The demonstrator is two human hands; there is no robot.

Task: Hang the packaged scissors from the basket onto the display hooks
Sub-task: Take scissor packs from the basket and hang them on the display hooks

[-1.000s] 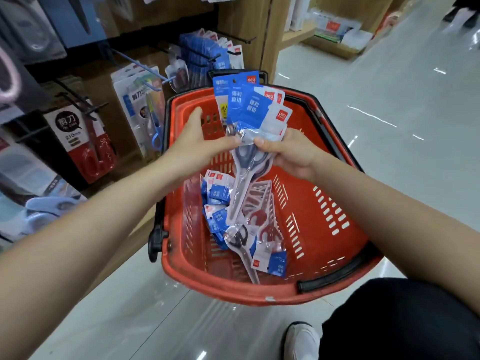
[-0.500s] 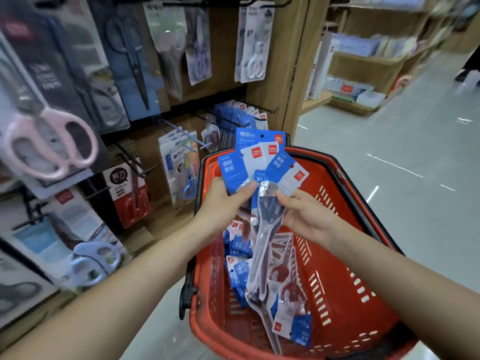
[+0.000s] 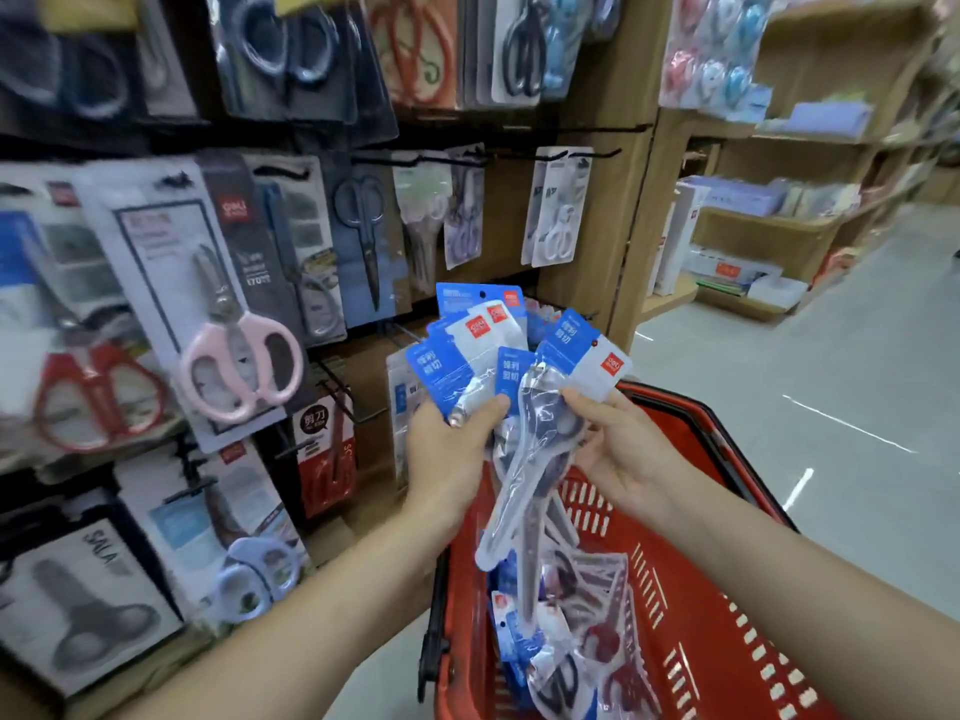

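Below both hands, further packs [image 3: 571,641] are lying in the red plastic basket [image 3: 701,641]. A fanned bundle of clear-sleeved scissors with blue-and-white card tops [image 3: 498,345] is gripped by the left hand [image 3: 447,449], thumb across the front; one sleeve is pinched by the right hand [image 3: 623,454] just beside. The packs are judged light, floppy and slippery, so each is better taken at the stiff card near its hole. Beyond the hands, black wire display hooks [image 3: 592,154] are mounted.

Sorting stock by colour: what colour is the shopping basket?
The basket is red with black trim, seen best in the head view.
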